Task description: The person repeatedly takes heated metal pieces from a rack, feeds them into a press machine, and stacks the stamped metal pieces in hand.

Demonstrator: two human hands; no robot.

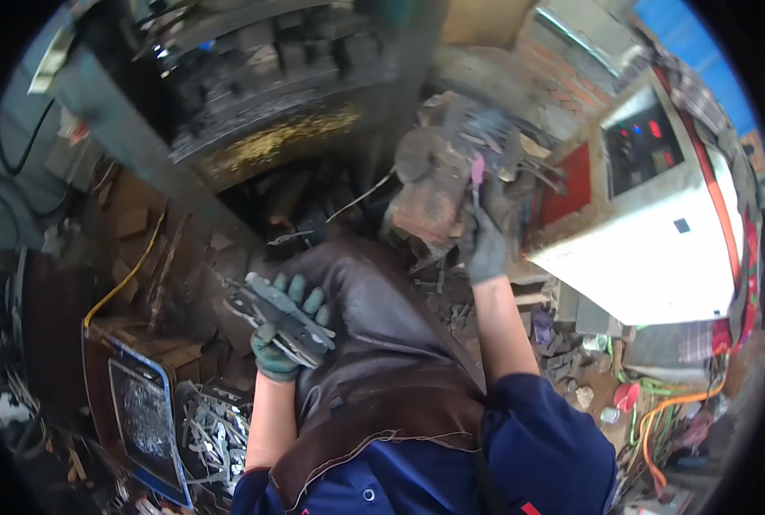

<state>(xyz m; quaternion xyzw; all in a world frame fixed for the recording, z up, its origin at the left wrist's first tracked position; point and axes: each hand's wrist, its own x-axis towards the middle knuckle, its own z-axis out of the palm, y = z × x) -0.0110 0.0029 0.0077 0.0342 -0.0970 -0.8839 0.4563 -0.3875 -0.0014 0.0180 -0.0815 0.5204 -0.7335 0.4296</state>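
My left hand (277, 356), in a grey-green glove, is closed around a bundle of flat grey metal pieces (286, 314) above my left thigh. Some pieces stick out past the fingers on both sides. Farther right and forward, my gloved right hand (487, 249) grips the near end of a slim metal piece (477, 172). Its far end shows bright pink. That end lies over a rusty, cluttered block (430, 202), where more thin metal pieces (481, 133) rest, blurred. A brown apron (391, 309) covers my lap.
A heavy press-like machine (288, 142) with a yellowish strip stands ahead. Close on the right is a white and red control box (649, 249) with a lit display. A container of metal scraps (215, 433) and a blue-edged frame (142, 412) sit at lower left. An orange hose (649, 433) lies at lower right.
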